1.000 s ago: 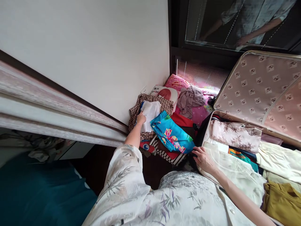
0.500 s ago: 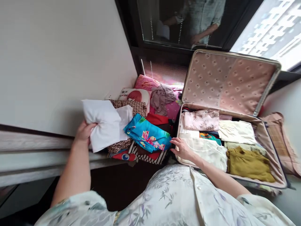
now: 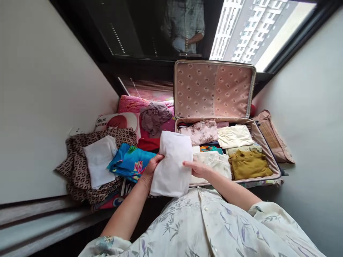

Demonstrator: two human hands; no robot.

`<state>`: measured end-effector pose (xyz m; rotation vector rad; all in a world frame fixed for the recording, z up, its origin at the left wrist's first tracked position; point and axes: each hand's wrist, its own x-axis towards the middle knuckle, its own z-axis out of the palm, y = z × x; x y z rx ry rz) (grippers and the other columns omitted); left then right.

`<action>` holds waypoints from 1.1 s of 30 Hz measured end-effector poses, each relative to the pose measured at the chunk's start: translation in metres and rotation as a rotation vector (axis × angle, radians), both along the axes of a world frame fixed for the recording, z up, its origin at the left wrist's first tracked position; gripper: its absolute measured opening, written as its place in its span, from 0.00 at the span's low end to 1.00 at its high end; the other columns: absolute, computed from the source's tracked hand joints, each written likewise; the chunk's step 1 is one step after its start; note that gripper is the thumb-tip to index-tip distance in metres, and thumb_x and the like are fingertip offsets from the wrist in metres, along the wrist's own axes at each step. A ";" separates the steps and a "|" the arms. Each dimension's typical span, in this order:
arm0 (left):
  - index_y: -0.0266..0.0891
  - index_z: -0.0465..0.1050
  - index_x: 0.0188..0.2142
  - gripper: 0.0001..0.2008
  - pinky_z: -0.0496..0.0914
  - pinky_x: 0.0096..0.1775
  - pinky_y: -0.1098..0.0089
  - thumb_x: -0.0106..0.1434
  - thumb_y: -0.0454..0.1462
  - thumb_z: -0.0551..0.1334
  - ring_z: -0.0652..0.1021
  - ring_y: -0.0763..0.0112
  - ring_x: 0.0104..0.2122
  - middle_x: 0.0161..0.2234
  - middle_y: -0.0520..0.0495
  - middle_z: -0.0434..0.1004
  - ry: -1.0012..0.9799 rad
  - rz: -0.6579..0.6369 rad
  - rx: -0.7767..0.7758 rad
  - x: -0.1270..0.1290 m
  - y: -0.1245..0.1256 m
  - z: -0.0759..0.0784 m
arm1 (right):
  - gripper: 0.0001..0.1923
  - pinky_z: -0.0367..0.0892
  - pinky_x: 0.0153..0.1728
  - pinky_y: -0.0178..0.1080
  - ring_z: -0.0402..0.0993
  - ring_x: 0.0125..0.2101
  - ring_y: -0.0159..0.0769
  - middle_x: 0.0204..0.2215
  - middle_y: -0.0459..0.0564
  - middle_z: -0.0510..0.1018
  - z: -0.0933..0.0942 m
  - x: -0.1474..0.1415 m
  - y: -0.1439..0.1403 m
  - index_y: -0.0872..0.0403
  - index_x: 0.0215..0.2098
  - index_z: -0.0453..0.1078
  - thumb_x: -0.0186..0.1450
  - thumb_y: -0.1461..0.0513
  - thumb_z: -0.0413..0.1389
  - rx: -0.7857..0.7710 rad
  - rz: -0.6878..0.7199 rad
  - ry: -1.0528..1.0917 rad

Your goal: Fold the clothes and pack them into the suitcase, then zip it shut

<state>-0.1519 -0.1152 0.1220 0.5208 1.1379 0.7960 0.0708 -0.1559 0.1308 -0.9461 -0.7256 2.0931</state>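
Nearest, a folded white cloth garment [image 3: 171, 164] hangs before the person's chest, above the near left corner of the open pink-lined suitcase [image 3: 214, 89]. The left hand [image 3: 150, 169] grips its left edge; the right hand [image 3: 197, 167] pinches its right edge. Beyond lie a folded mustard-yellow garment [image 3: 249, 164] in the suitcase and a bright blue floral cloth [image 3: 131, 162] left of it.

White folded garment [image 3: 171, 166]: plain, upright, slightly creased, held between both hands, before open suitcase's near-left corner.
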 end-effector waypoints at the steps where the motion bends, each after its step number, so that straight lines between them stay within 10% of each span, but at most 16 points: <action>1: 0.38 0.79 0.48 0.21 0.77 0.51 0.50 0.58 0.43 0.62 0.82 0.45 0.50 0.38 0.43 0.86 -0.112 -0.083 -0.078 0.020 0.002 -0.002 | 0.37 0.73 0.57 0.49 0.80 0.51 0.47 0.49 0.52 0.84 -0.001 0.013 -0.003 0.50 0.49 0.78 0.44 0.48 0.77 -0.027 -0.044 -0.047; 6: 0.36 0.73 0.60 0.27 0.79 0.47 0.56 0.64 0.46 0.64 0.83 0.50 0.47 0.45 0.38 0.84 -0.324 -0.345 -0.151 0.109 0.014 -0.009 | 0.31 0.76 0.53 0.47 0.82 0.45 0.44 0.45 0.51 0.85 -0.018 0.093 -0.023 0.51 0.44 0.79 0.43 0.56 0.78 -0.145 -0.255 -0.168; 13: 0.44 0.65 0.65 0.31 0.77 0.39 0.67 0.65 0.40 0.68 0.82 0.65 0.39 0.50 0.41 0.80 -0.184 -0.331 -0.044 0.190 0.029 -0.010 | 0.27 0.81 0.44 0.45 0.84 0.40 0.47 0.40 0.55 0.86 -0.028 0.211 -0.018 0.56 0.40 0.80 0.44 0.57 0.77 -0.138 -0.651 -0.068; 26: 0.48 0.66 0.64 0.26 0.77 0.39 0.68 0.67 0.39 0.64 0.84 0.64 0.41 0.50 0.39 0.81 -0.071 -0.052 -0.165 0.165 -0.013 -0.015 | 0.24 0.76 0.56 0.44 0.78 0.55 0.41 0.48 0.49 0.84 -0.066 0.335 0.088 0.50 0.48 0.75 0.53 0.58 0.71 0.134 -1.116 0.073; 33: 0.46 0.69 0.62 0.23 0.78 0.39 0.69 0.68 0.38 0.62 0.84 0.65 0.40 0.47 0.39 0.83 -0.034 0.037 -0.225 0.167 -0.031 -0.026 | 0.25 0.80 0.45 0.46 0.81 0.43 0.40 0.36 0.46 0.84 -0.120 0.342 0.127 0.51 0.42 0.71 0.48 0.62 0.71 -0.176 -1.160 -0.052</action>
